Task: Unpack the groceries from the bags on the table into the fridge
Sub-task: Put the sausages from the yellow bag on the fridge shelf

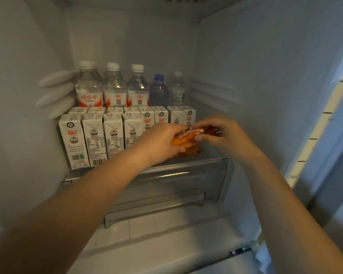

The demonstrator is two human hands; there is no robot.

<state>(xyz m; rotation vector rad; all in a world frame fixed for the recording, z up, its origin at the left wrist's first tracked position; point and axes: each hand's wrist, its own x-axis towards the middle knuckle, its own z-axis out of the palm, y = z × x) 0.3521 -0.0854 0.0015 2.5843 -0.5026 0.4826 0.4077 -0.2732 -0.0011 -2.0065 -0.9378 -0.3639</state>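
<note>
Sausage packets [184, 138] pinched by left hand [162, 141] and right hand [220, 133], beside milk cartons [99, 135] fronting water bottles [115, 86].

Glossy orange wrapper [186, 138] (clear plastic shelf [186, 165])

The milk cartons [93, 135] are white with small black print and red logos, three clear bottles [114, 86] have white caps and red-and-white labels, one bottle [158, 89] is blue, and the snack packets [186, 137] are orange.
</note>
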